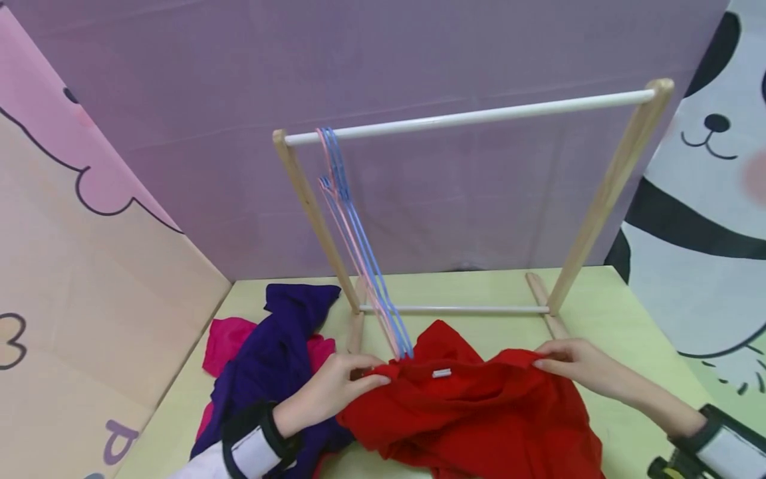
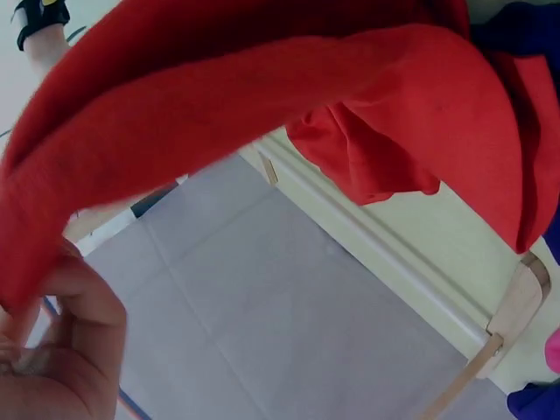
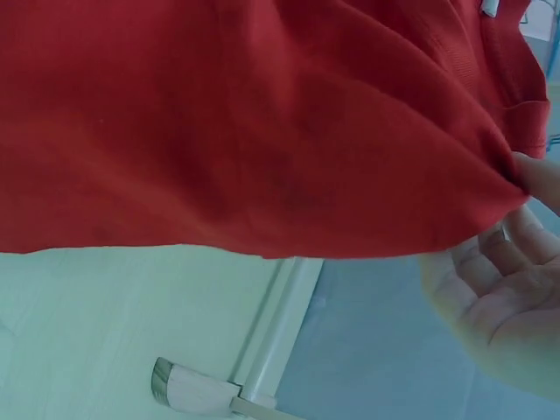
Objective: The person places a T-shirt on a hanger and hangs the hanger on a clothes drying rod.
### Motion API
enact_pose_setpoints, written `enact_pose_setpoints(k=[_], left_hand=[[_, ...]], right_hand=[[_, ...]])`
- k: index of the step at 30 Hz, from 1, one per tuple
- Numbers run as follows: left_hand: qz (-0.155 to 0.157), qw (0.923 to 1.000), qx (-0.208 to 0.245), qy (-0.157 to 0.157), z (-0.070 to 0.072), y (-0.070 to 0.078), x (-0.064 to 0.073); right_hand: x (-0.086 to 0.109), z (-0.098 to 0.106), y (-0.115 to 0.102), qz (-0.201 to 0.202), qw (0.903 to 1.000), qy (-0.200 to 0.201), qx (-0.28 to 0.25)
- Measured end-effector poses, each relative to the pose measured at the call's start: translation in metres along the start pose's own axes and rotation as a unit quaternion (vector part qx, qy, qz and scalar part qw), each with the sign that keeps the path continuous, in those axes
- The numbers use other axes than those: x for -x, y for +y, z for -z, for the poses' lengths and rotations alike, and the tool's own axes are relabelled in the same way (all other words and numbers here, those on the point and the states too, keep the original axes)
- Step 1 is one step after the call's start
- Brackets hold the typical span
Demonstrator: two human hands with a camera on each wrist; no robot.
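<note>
A red shirt (image 1: 479, 412) with a white label at its neckline hangs between the two hands. My left hand (image 1: 335, 389) pinches it by one shoulder, and my right hand (image 1: 577, 364) pinches the other. In the left wrist view, curled fingers hold the edge of the red cloth, and part of the shirt droops over the table. The right wrist view shows thumb and fingers gripping a corner of the fabric. Just behind the left shoulder, several blue and pink hangers (image 1: 359, 246) hang bunched together; the shirt hides their lower ends.
A wooden rack with a white top rail (image 1: 479, 118) stands at the back of the pale table (image 1: 634, 319). To the left lie a dark blue garment (image 1: 269, 359) and a pink one (image 1: 227, 339), heaped together. Printed panels (image 1: 706, 219) and a grey-purple backdrop (image 1: 419, 60) enclose the table.
</note>
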State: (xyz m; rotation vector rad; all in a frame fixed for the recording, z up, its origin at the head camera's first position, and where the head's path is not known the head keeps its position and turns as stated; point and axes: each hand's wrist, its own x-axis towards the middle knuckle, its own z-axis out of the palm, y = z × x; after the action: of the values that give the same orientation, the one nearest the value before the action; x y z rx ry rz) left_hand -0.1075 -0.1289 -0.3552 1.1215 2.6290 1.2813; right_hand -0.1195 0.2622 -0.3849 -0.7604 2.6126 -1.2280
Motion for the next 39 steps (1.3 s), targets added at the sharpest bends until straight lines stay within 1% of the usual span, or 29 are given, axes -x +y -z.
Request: enact_pose_setpoints(k=[3,5,7,9,11,14,18,20,22,26,29,35,39], left_hand=[[-0.003,1.0,0.001,0.004,-0.002,0.0,-0.003],[-0.005,1.0,-0.003,0.007,-0.002,-0.001,-0.006],[-0.008,0.9999,-0.007,0.009,-0.002,-0.001,-0.009],[-0.013,0.9998,-0.013,0.008,-0.002,-0.002,-0.011],[-0.014,0.9998,-0.014,0.005,-0.003,-0.002,-0.012],[-0.011,0.9998,-0.014,0.0,-0.006,-0.003,-0.012],[0.003,0.9999,-0.01,-0.006,-0.007,-0.002,-0.01],[0.008,0.9999,-0.005,-0.009,-0.007,-0.002,-0.009],[0.012,0.9998,-0.006,-0.011,-0.008,-0.001,-0.009],[0.018,0.9997,-0.01,-0.012,-0.009,-0.001,-0.01],[0.014,0.9998,-0.011,-0.009,-0.009,-0.001,-0.01],[0.0,0.9999,-0.005,-0.009,-0.01,0.002,-0.012],[0.006,0.9998,0.001,-0.018,-0.01,0.004,-0.013]], right_hand=[[-0.009,-0.001,-0.002,-0.007,1.0,-0.001,0.006],[-0.018,0.0,-0.008,0.005,0.9998,0.007,0.016],[-0.03,0.001,-0.018,0.027,0.9991,0.023,0.023],[-0.043,0.002,-0.033,0.041,0.9988,0.025,0.014],[-0.059,0.001,-0.052,0.047,0.9988,0.015,-0.002],[-0.083,-0.006,-0.085,0.038,0.998,-0.019,-0.047],[-0.115,-0.02,-0.124,0.028,0.9943,-0.038,-0.096],[-0.128,-0.025,-0.138,0.025,0.9934,-0.04,-0.105],[-0.137,-0.029,-0.147,0.018,0.9938,-0.039,-0.103],[-0.149,-0.034,-0.158,-0.001,0.9945,-0.034,-0.099],[-0.155,-0.039,-0.163,-0.012,0.994,-0.021,-0.107],[-0.159,-0.044,-0.173,-0.008,0.9917,0.022,-0.126],[-0.16,-0.045,-0.175,-0.014,0.9887,0.053,-0.14]])
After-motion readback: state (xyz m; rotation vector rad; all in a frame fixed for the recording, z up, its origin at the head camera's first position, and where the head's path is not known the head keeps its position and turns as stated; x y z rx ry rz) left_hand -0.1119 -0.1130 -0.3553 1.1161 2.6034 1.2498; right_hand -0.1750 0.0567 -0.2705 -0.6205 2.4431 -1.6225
